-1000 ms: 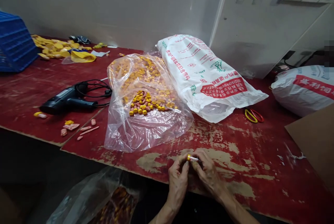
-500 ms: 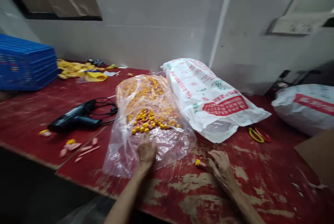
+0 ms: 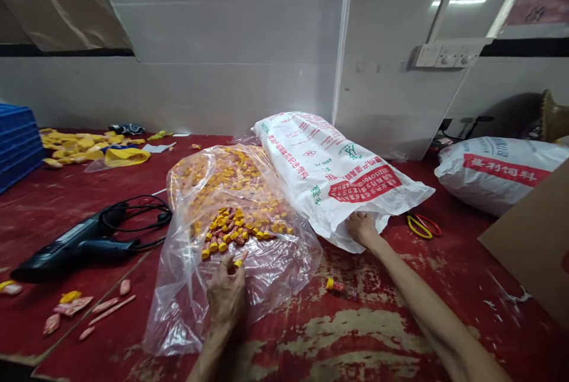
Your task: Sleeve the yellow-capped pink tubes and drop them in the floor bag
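My left hand (image 3: pixel 226 296) is over the front of a clear plastic bag (image 3: pixel 178 311), its thumb and fingers closed around a small yellow-capped piece (image 3: pixel 239 263). Many similar yellow-and-pink pieces (image 3: pixel 229 228) fill the bag and show at its mouth. My right hand (image 3: pixel 362 229) reaches into the mouth of a white woven sack (image 3: pixel 311 156) printed in red and green; its fingertips are hidden by the sack's edge. One single yellow-capped piece (image 3: pixel 335 285) lies on the red table (image 3: pixel 293 328) between my two arms.
A black heat gun (image 3: pixel 75 242) with a coiled cord lies left, near loose pink pieces (image 3: pixel 73 305). Yellow scraps (image 3: pixel 80 147) and a blue crate (image 3: pixel 18 145) are behind it. Yellow-and-red-handled scissors (image 3: pixel 420 226), another white sack (image 3: pixel 498 171) and cardboard (image 3: pixel 533 239) lie right.
My right hand has moved from the table beside the single piece up into the white sack's mouth. My left hand now holds a yellow-capped piece. The view has shifted right.
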`<state>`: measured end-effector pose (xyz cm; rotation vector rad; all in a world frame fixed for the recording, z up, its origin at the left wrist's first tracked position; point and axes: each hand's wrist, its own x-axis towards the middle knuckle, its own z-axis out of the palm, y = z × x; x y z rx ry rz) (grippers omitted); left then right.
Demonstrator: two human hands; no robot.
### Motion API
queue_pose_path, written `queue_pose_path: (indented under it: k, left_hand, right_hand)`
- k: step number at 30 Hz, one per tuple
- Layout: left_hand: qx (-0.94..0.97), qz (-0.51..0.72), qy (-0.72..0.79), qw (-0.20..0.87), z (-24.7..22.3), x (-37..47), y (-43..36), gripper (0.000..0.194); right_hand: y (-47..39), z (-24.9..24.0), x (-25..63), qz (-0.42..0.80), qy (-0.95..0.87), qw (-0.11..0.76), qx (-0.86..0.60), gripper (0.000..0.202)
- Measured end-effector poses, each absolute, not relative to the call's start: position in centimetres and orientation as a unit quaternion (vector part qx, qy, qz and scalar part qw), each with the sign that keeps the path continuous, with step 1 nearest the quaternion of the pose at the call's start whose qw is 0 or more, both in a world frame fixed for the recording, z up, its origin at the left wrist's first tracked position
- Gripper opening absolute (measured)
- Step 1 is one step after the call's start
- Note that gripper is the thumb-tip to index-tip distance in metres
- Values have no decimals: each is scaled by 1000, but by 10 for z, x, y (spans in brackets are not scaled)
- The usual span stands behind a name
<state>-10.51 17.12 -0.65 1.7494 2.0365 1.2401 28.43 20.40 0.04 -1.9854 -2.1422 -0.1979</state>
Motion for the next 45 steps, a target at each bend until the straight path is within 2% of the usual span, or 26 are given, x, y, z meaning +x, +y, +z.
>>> queue_pose_path:
  k: [5,7,9,12,14,17,21,27,33,36,38,43,45]
  left_hand:
    - [437,544,569,435,2,-62,106,37]
    - [408,541,517,523,4,-42,87,36]
    - [390,526,487,578,6,-25,72,34]
    - [367,507,453,635,6,-5,56,29]
    - [338,508,432,664,5,4,47,30]
    - [292,525,421,680,4,9,37,34]
    - [292,534,444,658,4,5,32,30]
    - [371,495,481,621,4,9,22,33]
    - [438,483,508,563,-8,13,10,33]
    - [538,435,495,526,-6,3,21,28]
    - [615,412,502,448,0,-6,40,25]
    - [656,381,639,127,4,-37,125,25]
    - [650,367,661,82,1,-48,165,25]
  right_hand:
    - [170,6,278,-52,-727,120,-674,24]
    - [139,11,267,-9,-730,183,-659,26]
    - [104,15,248,116,-706,310,-626,25]
    - [58,18,212,344,-575,488,-560,26]
    - [37,14,191,410,-489,550,-539,34]
    - [21,5,172,433,-456,561,-538,37]
    - [19,3,170,383,-529,532,-539,24]
    - [17,11,163,302,-667,443,-517,15]
    - [5,-28,137,210,-659,467,-550,18]
    - [12,-43,139,169,-697,459,-524,24]
    - [21,-47,144,109,-734,438,-506,25]
    - [37,-50,158,-53,-777,368,-508,23]
    - [39,-51,166,-82,-774,372,-506,26]
